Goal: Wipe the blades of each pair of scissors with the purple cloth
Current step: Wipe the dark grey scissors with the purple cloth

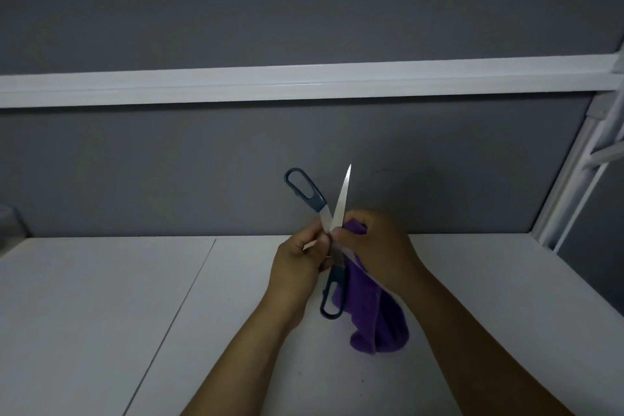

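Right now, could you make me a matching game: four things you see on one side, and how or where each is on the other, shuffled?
Things:
1. scissors
2. purple cloth
3. left hand
4. table

States:
A. white, beneath both arms
B. held by the right hand, draping down
C. opened wide, one blade pointing up
D. pinches the scissors near the pivot

Pairs: 1-C, 2-B, 3-D, 4-A
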